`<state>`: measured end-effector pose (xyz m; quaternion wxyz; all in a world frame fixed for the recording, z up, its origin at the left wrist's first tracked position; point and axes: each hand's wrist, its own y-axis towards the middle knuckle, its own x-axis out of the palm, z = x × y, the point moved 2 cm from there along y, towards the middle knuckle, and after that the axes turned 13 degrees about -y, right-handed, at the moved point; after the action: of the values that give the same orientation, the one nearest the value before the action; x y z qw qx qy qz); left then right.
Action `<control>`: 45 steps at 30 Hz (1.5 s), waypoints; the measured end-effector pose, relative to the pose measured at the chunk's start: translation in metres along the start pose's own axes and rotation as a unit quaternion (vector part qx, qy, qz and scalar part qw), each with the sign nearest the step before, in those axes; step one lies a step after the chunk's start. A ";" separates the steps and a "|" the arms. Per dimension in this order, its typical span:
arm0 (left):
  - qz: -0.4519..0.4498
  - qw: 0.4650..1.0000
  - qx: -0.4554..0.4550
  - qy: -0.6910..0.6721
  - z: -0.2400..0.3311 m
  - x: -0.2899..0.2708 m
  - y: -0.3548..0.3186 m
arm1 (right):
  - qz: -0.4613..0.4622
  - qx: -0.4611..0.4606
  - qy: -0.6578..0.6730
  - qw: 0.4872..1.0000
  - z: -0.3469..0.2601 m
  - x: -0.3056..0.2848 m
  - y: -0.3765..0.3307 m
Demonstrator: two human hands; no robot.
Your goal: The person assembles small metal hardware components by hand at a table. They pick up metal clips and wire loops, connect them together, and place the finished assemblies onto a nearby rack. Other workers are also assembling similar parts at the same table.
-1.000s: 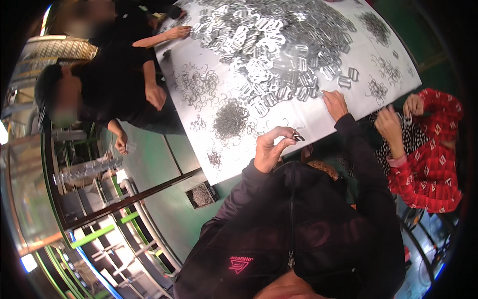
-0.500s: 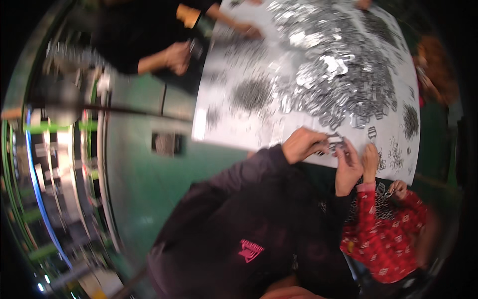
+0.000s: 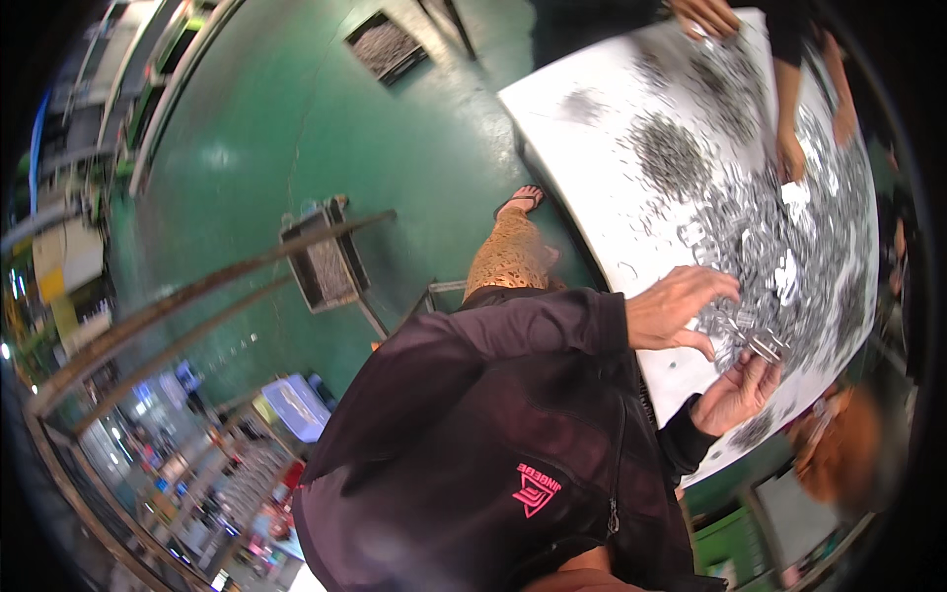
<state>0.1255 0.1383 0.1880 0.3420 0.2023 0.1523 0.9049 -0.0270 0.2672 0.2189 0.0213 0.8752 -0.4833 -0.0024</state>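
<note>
The small metal clip [image 3: 764, 345] sits between both hands at the near right edge of the white bench [image 3: 592, 128], right hand [image 3: 735, 395] cupped under it, left hand [image 3: 681, 311] spread just above, fingers loosely open.

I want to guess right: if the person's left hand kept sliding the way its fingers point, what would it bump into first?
Probably the big heap of small metal pieces on the white table. The left hand points right toward it; depth is hard to judge.
</note>
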 end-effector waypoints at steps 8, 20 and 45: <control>0.393 0.817 -0.326 0.268 -0.048 -0.239 -0.224 | -0.231 0.018 0.108 0.967 -0.059 0.060 0.076; -0.113 0.463 -0.813 0.334 -0.120 -0.150 -0.533 | -0.244 -0.022 0.028 0.969 -0.095 0.091 0.092; -0.112 0.593 -0.760 0.242 -0.153 -0.402 -0.486 | -0.297 0.001 0.192 0.935 -0.122 0.076 0.134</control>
<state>0.5996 0.1933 -0.2524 0.4212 -0.3760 -0.4920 0.6627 -0.0969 0.1358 0.3469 0.1112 0.9626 -0.1884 0.1599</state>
